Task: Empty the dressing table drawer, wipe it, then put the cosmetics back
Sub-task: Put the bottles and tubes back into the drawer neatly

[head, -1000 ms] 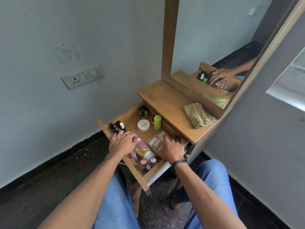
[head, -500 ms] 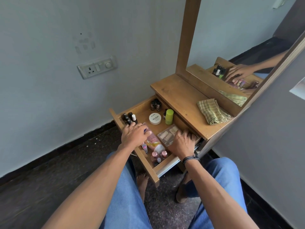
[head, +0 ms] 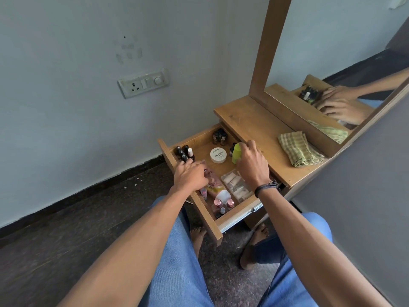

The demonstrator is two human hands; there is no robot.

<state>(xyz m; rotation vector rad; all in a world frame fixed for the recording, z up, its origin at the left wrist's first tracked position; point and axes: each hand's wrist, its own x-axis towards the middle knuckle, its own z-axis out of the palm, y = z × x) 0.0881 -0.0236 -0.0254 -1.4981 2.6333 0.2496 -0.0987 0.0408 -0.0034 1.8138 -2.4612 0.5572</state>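
Wooden dressing table (head: 250, 120) with open drawer (head: 218, 220) against pale wall (head: 66, 63), dark floor (head: 55, 235).

Drawer (head: 218, 220): wooden, pulled fully out, still stocked. Contents: dark nail-polish bottles (head: 184, 152) at far-left corner; white round jar (head: 218, 155) centre; upright lime-green bottle (head: 236, 153) beside it; clear compartment box (head: 236, 187); pink tube (head: 215, 188) lying flat; small pink-capped bottles (head: 222, 204) near front.

The open wooden drawer (head: 218, 220) sticks out below the wooden worktop (head: 250, 120). A round white jar (head: 218, 155) sits inside it (mid-drawer), and a folded checked cloth (head: 297, 149) lies on the worktop, right of the drawer, before the mirror (head: 345, 41).
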